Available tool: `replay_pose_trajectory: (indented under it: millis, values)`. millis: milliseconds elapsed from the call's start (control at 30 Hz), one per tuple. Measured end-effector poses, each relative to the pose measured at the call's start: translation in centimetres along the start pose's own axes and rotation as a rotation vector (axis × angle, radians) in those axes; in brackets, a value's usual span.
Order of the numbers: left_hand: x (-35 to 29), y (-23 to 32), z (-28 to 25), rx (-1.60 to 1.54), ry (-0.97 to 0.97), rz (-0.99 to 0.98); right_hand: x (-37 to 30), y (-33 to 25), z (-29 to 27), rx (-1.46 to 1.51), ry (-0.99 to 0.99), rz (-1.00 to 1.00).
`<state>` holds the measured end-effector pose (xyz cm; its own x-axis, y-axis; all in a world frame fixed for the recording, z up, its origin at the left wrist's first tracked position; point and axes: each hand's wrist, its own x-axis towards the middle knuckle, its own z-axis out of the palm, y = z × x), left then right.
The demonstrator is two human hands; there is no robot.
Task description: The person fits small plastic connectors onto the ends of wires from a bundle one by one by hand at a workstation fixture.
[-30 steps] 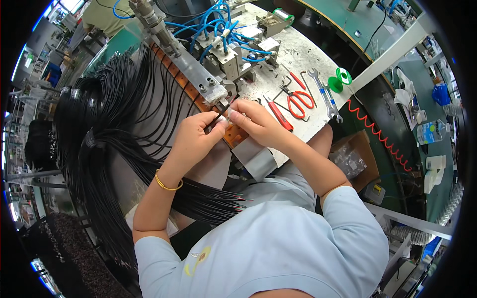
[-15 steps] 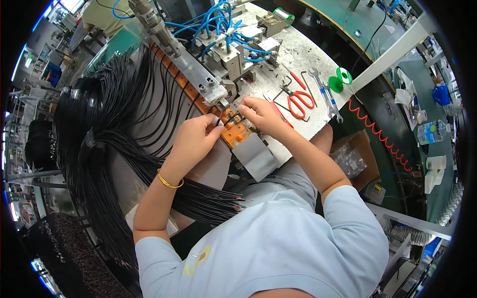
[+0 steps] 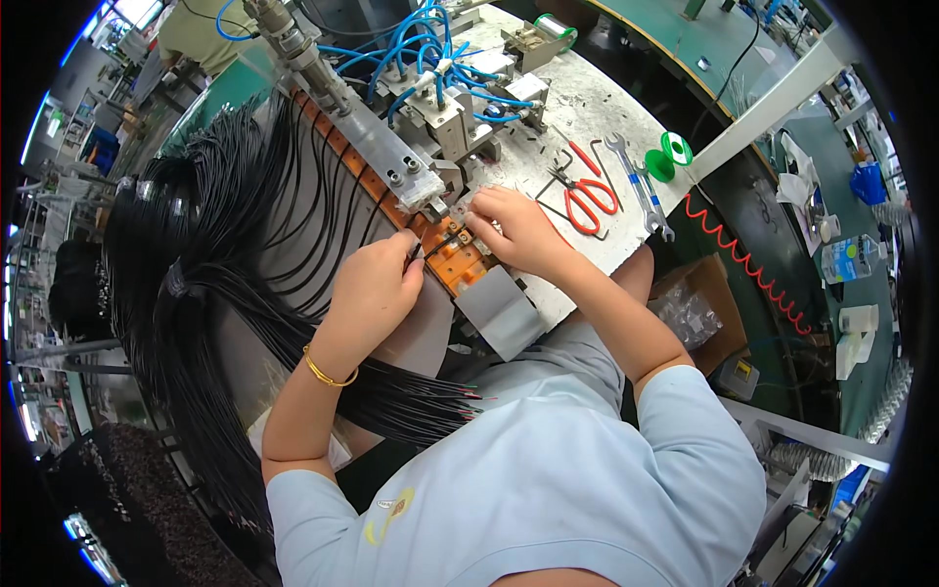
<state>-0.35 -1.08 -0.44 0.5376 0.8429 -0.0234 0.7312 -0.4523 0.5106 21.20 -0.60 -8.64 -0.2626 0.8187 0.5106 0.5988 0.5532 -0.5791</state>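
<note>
My left hand [image 3: 380, 284] is closed in a pinch on a thin black cable [image 3: 415, 252], beside the orange strip fixture [image 3: 460, 271]. My right hand [image 3: 514, 233] bends over the fixture's other side, thumb and fingertips pinched together by its small brass-coloured fittings. What those right fingertips hold, if anything, is too small to tell. Just beyond both hands, the metal head of a pneumatic press [image 3: 416, 184] hangs over the orange strip. Other black cables run from the strip toward a thick bundle of black cables [image 3: 176, 293] on the left.
On the white bench top [image 3: 587, 103] lie red-handled pliers [image 3: 590, 205], hex keys and wrenches [image 3: 641, 186]. A green-and-white spool [image 3: 669, 157] stands at its edge. Blue air tubes [image 3: 430, 49] loop above the press. A cardboard box [image 3: 704, 313] holds clear plastic bags.
My left hand has drawn back slightly to the left with the cable, away from the right fingertips. My right hand has shifted a little to the left and stays over the fixture.
</note>
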Motion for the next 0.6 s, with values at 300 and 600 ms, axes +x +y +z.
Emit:
replay_pose_trajectory:
  millis: [300,600]
  values:
    - [0.8,-0.5,0.8,-0.242,0.092,0.010,-0.2,-0.9,0.4,0.211,0.026,0.358]
    - [0.8,-0.5,0.0,-0.586,-0.152,-0.078,0.2,-3.7,-1.3,0.342,-0.007,0.054]
